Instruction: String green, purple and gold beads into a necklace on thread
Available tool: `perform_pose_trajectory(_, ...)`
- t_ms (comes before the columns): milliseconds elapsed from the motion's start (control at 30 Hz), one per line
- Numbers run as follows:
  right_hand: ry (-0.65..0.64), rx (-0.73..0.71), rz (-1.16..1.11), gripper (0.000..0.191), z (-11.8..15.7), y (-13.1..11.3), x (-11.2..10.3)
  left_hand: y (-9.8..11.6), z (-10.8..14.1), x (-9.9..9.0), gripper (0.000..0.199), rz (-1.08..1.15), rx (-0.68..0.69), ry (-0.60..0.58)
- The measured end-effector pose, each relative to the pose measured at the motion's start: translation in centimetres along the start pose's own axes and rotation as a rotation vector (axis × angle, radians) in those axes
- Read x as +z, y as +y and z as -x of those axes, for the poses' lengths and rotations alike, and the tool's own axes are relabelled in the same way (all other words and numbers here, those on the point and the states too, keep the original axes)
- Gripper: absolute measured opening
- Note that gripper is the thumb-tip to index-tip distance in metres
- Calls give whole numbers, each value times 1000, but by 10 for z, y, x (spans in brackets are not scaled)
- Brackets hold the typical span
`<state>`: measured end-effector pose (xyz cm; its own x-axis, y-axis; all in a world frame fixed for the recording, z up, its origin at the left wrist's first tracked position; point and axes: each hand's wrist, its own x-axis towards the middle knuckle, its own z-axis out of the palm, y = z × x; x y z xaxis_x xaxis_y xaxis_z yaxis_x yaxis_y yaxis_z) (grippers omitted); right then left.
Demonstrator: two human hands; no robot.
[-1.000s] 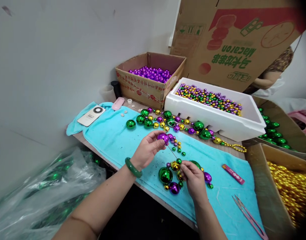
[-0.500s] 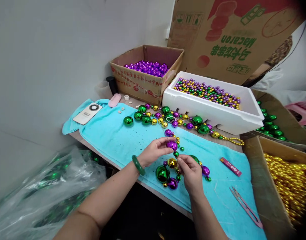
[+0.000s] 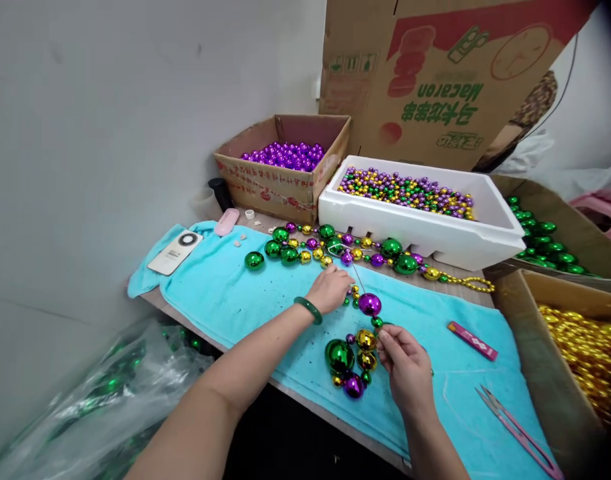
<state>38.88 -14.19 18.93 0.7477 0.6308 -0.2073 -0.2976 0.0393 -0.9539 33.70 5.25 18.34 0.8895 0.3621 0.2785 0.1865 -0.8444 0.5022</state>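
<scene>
My left hand [image 3: 331, 288], with a green bangle [image 3: 308, 310] at the wrist, reaches over the small loose beads [image 3: 355, 293] on the turquoise towel; its fingertips are partly hidden, and what they hold cannot be made out. A thin needle or wire runs from near it down to a large purple bead [image 3: 370, 305], with a green bead [image 3: 377, 322] just below. My right hand [image 3: 400, 357] pinches the strand beside that green bead. Strung green, gold and purple balls [image 3: 340, 356] lie on the towel left of my right hand.
A finished-looking bead strand [image 3: 391, 247] lies along the white foam box [image 3: 420, 230] of small beads. Cardboard boxes hold purple beads [image 3: 285, 157] and gold beads [image 3: 580, 353]. Pink snips [image 3: 522, 433], a pink packet [image 3: 472, 341] and a phone [image 3: 175, 253] rest on the towel.
My left hand has left the large purple bead and moved up to the small beads. That bead now hangs on the thin line near my right hand. The view has shifted slightly.
</scene>
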Motion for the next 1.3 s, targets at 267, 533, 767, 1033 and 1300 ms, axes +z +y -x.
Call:
perform_pose_trajectory(267,107,-14,-99,32,-5,0,-19,-21,-28,-12,29,-50,-92,30)
perform_pose_trajectory(533,127,-39,-120,26,-14,-8,-28,-22,-37,-3,23,74,-34,-104)
perform_pose_trajectory(767,83,-29,-111,28,-11,-7,-23,-2,-51,11,13,5,-47,-251)
perform_pose_trajectory(1033,75,-66,26,27,-5,-6,-25,7,-38,-16,23,1126,-475,73)
perform_pose_trajectory(1300,36,-76,121,29,-2,-11,-15,9,0,-52,23,1579,-579,150)
